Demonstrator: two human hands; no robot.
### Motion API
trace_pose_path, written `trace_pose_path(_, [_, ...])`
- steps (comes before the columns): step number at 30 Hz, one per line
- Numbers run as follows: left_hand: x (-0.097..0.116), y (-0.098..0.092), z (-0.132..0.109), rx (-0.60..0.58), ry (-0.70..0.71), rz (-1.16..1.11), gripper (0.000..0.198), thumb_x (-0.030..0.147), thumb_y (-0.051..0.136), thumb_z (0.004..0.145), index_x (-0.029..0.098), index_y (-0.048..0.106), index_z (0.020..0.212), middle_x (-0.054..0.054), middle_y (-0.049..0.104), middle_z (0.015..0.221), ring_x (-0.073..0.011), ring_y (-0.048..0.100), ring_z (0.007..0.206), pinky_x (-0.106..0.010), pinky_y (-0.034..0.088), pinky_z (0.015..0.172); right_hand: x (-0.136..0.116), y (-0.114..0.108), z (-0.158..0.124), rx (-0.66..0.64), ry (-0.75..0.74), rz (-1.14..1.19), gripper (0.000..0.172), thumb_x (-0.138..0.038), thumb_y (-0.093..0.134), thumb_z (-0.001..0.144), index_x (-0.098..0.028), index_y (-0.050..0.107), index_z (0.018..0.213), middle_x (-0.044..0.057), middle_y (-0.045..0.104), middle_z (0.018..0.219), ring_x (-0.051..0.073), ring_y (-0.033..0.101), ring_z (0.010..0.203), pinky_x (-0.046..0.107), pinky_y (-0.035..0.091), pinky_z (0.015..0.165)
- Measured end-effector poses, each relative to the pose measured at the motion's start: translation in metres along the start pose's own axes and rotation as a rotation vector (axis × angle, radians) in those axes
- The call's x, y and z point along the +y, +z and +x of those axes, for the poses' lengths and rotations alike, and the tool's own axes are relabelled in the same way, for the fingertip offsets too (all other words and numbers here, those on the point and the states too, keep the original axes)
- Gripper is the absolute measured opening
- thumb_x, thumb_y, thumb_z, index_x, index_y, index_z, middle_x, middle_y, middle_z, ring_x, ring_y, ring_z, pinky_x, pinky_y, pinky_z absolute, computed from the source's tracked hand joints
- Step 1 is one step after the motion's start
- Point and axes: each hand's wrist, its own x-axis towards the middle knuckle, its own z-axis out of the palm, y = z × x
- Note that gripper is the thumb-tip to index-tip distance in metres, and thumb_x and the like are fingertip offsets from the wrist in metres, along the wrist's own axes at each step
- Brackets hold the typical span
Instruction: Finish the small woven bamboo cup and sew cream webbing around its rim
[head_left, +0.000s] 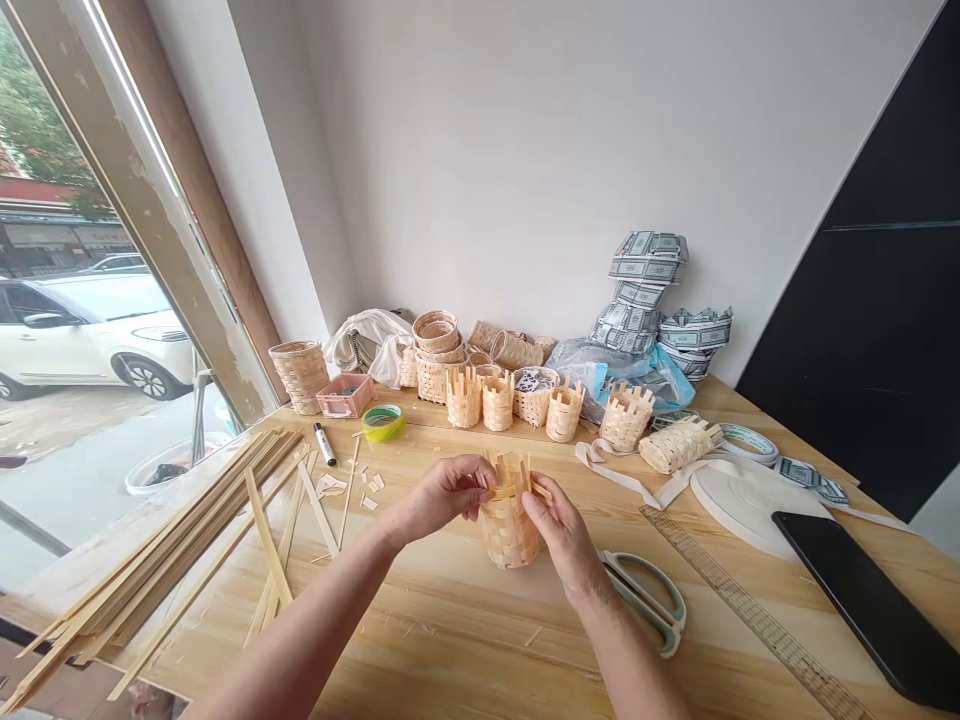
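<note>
A small woven wood-strip basket (511, 530) stands between my two hands over the middle of the table, its uncut strip ends pointing up around the rim. My left hand (461, 488) is closed at the rim's left side, thumb and fingers pinched on the basket's edge. On the right side, my right hand (559, 525) grips the wall near the rim, with the thumb in front and some fingers hidden behind. Close to my right wrist lie scissors (651, 600) with pale green handles, their blades hidden under the arm.
Long wood strips (172, 540) are piled at the left, near a marker (325, 444) and yellow-green tape (383, 423). Several woven baskets (463, 398) line the back. At right lie a clear ruler (742, 600), a ribbon roll (739, 505) and a black phone (870, 600).
</note>
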Motion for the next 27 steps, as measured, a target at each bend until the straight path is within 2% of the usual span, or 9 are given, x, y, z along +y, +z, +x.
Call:
trace_pose_path(4, [0.002,0.005,0.001,-0.003,0.004,0.026,0.014,0.027,0.057,0.075,0.013,0.054,0.077,0.003,0.047,0.063,-0.0053,0.046,0.048,-0.018,0.039,0.046,-0.002,0.000,-0.001,0.001,0.002,-0.014,0.047,-0.052,0.051,0.075,-0.020,0.049,0.110,0.008,0.059,0.111,0.022,0.055,0.101,0.033,0.044,0.085])
trace_pose_path(8, [-0.002,0.010,0.002,0.011,0.026,0.070,0.013,0.027,0.058,0.074,0.014,0.056,0.074,0.001,0.048,0.071,-0.0064,0.047,0.053,-0.018,0.042,0.047,-0.002,0.002,-0.002,0.055,0.010,-0.068,0.046,-0.051,0.053,0.074,-0.020,0.051,0.107,0.008,0.060,0.109,0.024,0.057,0.097,0.036,0.044,0.083])
trace_pose_path(14, [-0.006,0.013,-0.003,-0.032,0.128,0.265,0.009,0.021,0.051,0.077,0.014,0.054,0.072,-0.001,0.047,0.079,-0.0082,0.048,0.061,-0.017,0.046,0.048,-0.006,0.002,-0.005,0.080,-0.008,-0.131,0.039,-0.045,0.057,0.072,-0.020,0.053,0.101,0.008,0.060,0.106,0.025,0.055,0.097,0.039,0.042,0.085])
trace_pose_path(21, [-0.004,0.016,-0.014,-0.074,0.159,0.547,0.009,0.010,0.048,0.077,0.016,0.053,0.081,0.001,0.050,0.076,-0.0074,0.048,0.060,-0.017,0.042,0.051,-0.014,-0.010,-0.004,-0.109,0.006,-0.157,0.040,-0.036,0.062,0.069,-0.020,0.053,0.104,0.006,0.061,0.104,0.023,0.054,0.099,0.036,0.042,0.085])
trace_pose_path(27, [-0.001,0.022,-0.022,-0.054,0.201,0.733,0.017,0.016,0.055,0.075,0.018,0.047,0.090,0.000,0.051,0.081,-0.0090,0.048,0.061,-0.019,0.038,0.052,-0.023,-0.018,-0.006,-0.266,0.010,-0.186,0.039,-0.037,0.060,0.072,-0.019,0.054,0.106,0.005,0.061,0.103,0.021,0.055,0.098,0.033,0.044,0.082])
